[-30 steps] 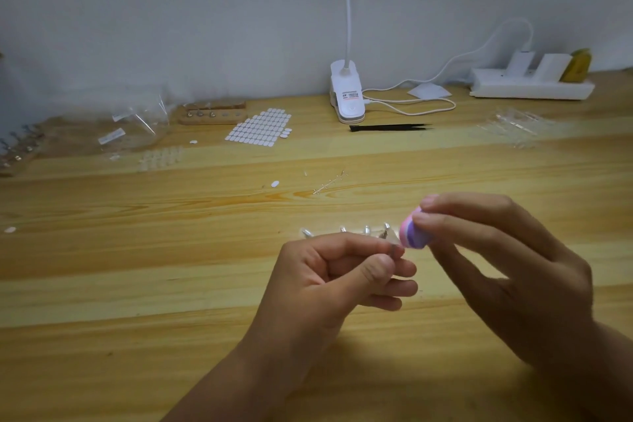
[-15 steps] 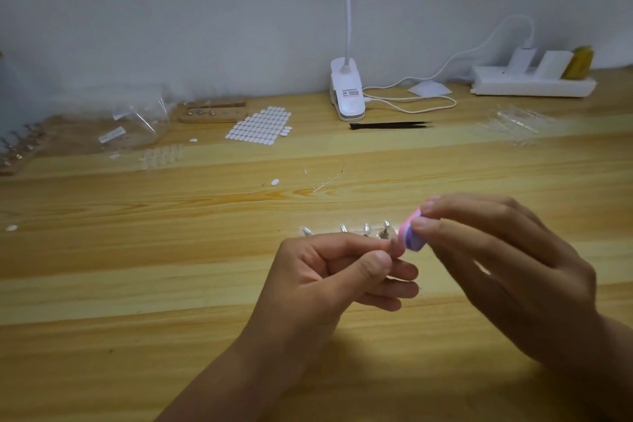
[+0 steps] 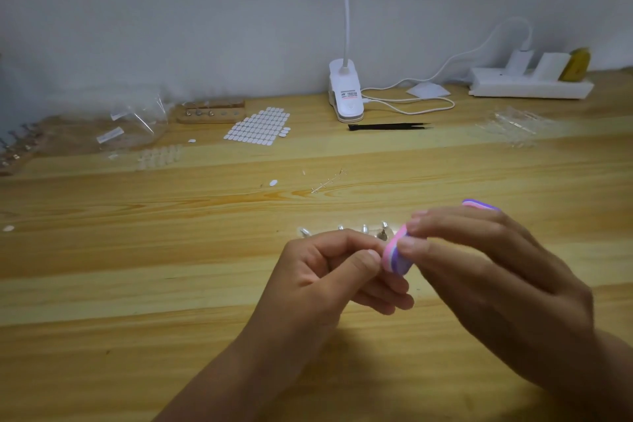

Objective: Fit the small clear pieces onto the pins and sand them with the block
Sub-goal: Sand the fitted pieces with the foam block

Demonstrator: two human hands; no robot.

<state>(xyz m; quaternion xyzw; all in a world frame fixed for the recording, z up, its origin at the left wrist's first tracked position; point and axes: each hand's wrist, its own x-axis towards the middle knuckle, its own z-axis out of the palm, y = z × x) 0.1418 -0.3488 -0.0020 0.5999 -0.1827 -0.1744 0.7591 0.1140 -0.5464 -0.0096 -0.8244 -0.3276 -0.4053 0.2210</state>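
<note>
— Block (image 3: 397, 255), pink and purple, sits in your right grip (image 3: 496, 271), pinched between thumb and fingertips, near centre above the table (image 3: 137, 284).
— And your left grip (image 3: 329, 271)?
— Curled just left of it. Whether it pinches anything, I cannot tell. Pins (image 3: 364, 229) stand in a row just beyond.

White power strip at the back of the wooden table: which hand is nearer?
Right. The right hand, gripping the pink-and-purple sanding block, is in front of the white power strip, slightly to its left; the left hand is farther left.
</note>
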